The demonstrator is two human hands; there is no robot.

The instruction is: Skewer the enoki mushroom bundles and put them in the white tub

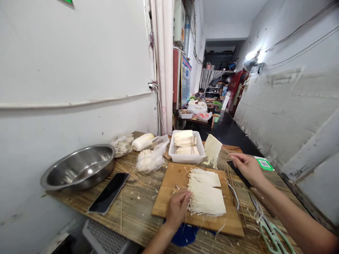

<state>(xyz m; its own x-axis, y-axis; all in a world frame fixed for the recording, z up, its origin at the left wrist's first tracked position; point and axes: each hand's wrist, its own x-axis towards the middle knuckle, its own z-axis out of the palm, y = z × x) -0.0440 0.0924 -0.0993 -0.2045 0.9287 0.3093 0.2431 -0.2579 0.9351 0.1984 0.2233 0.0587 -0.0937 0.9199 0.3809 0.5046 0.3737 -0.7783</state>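
My right hand point(247, 167) pinches a thin bamboo skewer point(226, 151), raised over the table's right side. A flat sheet of enoki mushrooms point(212, 148) hangs from the skewer, its loose ends downward. Closed at the fingertips, my left hand point(178, 206) rests over the wooden cutting board point(165, 192), beside the heads of more sliced enoki mushrooms point(208, 199). What its fingers pinch, if anything, is hidden. Beyond the board, a white plastic tub point(186, 157) contains enoki pieces and several skewers.
Green-handled scissors point(272, 231) and loose skewers point(238, 197) lie right of the board. To the left are a phone point(108, 193), a steel basin point(79, 169), bagged enoki point(149, 160) and a cabbage point(142, 141). Another person point(201, 93) sits far back.
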